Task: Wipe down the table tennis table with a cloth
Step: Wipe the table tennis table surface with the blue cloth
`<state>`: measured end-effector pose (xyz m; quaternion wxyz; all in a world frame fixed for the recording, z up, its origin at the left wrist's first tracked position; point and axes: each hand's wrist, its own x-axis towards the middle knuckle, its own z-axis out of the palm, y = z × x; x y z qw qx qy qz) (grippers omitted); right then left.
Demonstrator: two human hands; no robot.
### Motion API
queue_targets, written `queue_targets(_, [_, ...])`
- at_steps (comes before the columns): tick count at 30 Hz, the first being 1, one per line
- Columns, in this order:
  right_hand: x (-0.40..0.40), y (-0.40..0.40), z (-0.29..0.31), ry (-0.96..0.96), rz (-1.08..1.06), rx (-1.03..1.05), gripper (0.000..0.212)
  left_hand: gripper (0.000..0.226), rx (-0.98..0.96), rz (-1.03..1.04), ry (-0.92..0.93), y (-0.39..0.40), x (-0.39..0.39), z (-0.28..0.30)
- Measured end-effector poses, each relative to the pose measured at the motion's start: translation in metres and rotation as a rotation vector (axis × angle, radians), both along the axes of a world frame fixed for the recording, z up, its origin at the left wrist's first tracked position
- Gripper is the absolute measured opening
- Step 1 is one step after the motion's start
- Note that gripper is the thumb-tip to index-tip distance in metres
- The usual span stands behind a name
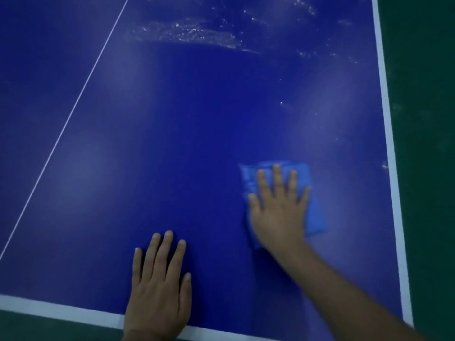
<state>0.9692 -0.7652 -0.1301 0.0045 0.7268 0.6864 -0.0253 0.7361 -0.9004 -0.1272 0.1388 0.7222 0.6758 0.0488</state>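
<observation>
Your left hand (158, 289) lies nearest, flat on the dark blue table tennis desk (184, 131) just inside its white near edge line (61, 310). The fingers are straight and slightly spread, palm down, so this grip holds nothing; it looks placed there as a prop, taking your weight while you lean over the surface.

Your right hand (278, 207) reaches further out and to the right, its arm crossing the near right corner. Its fingers are straight and fanned, pressing the folded light blue cloth (315, 217) flat against the desk rather than curling round it. That open-palmed grip spreads pressure over the whole cloth, which suits a sweeping wipe. The cloth sits near the right side of the desk, short of the white side edge line (386, 119), and its blurred outline suggests it is in motion.

Beyond the cloth, towards the far right, whitish dusty smears and specks (197, 33) cover the surface, well apart from your hands. A thin white centre line (81, 94) runs diagonally at the left. Judging by this, the near part looks cleaner and the far patch is not yet wiped.
</observation>
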Motion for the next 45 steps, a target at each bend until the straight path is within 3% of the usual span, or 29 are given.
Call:
queue_targets(4, [-0.110, 0.051, -0.003, 0.117, 0.313, -0.034, 0.062, 0.056, 0.086, -0.003, 0.021, 0.000, 0.000, -0.005])
queue_targets(7, [-0.103, 0.106, -0.007, 0.066, 0.531, -0.060, 0.059, 0.055, 0.091, -0.010, 0.026, 0.001, -0.002, -0.007])
queue_targets(10, [-0.010, 0.170, -0.009, -0.006, 0.156, -0.026, 0.057, 0.060, 0.050, -0.019, 0.034, 0.001, -0.003, -0.005])
queue_targets(13, [0.085, 0.199, 0.004, 0.056, -0.274, -0.080, 0.062, 0.060, 0.025, -0.013, 0.020, 0.000, -0.003, -0.004])
queue_targets(16, [0.065, 0.192, 0.006, 0.087, -0.408, -0.072, 0.063, 0.061, -0.005, -0.016, 0.033, 0.003, -0.005, -0.002])
queue_targets(18, [0.004, 0.168, 0.002, 0.040, -0.200, -0.017, 0.061, 0.061, -0.017, -0.022, 0.035, 0.002, -0.004, -0.003])
queue_targets(20, [-0.058, 0.127, -0.003, 0.060, 0.305, -0.037, 0.062, 0.062, -0.021, -0.022, 0.039, 0.002, -0.005, -0.002])
queue_targets(22, [-0.066, 0.098, -0.006, 0.065, 0.745, -0.065, 0.061, 0.063, -0.019, -0.023, 0.053, 0.002, -0.006, -0.004])
queue_targets(23, [-0.044, 0.101, -0.005, 0.071, 0.797, -0.048, 0.060, 0.064, -0.022, -0.027, 0.051, 0.003, -0.006, -0.004])
queue_targets(25, [0.023, 0.126, -0.004, 0.025, 0.563, -0.001, 0.058, 0.065, -0.028, -0.033, 0.052, 0.002, -0.005, -0.004])
queue_targets(27, [0.112, 0.154, -0.003, -0.045, 0.122, -0.012, 0.057, 0.065, -0.023, -0.033, 0.049, 0.001, -0.004, -0.005])
queue_targets(29, [0.184, 0.163, 0.009, 0.024, -0.321, -0.057, 0.060, 0.065, -0.009, -0.020, 0.033, 0.002, -0.003, -0.004])
queue_targets(31, [0.193, 0.151, 0.014, 0.098, -0.520, -0.065, 0.063, 0.067, -0.010, -0.018, 0.042, 0.002, -0.003, -0.004])
queue_targets(33, [0.156, 0.120, 0.003, 0.021, -0.360, -0.029, 0.061, 0.069, -0.015, -0.020, 0.052, 0.002, -0.002, -0.004])
queue_targets(37, [0.073, 0.023, -0.009, 0.001, 0.502, 0.005, 0.057, 0.070, 0.030, -0.001, 0.050, 0.000, 0.000, -0.007])
queue_targets(38, [0.078, 0.018, -0.007, 0.017, 0.612, -0.031, 0.057, 0.070, 0.048, 0.003, 0.046, 0.000, 0.000, -0.008])
queue_targets(40, [0.111, 0.047, -0.002, 0.023, 0.512, -0.024, 0.059, 0.066, 0.073, 0.000, 0.040, 0.000, 0.002, -0.008])
queue_targets(43, [0.175, 0.111, 0.005, -0.033, -0.012, -0.076, 0.062, 0.063, 0.062, -0.011, 0.043, 0.002, 0.003, -0.007])
queue_targets(45, [0.205, 0.132, 0.006, 0.009, -0.156, -0.125, 0.065, 0.065, 0.026, -0.014, 0.056, 0.002, 0.002, -0.005])
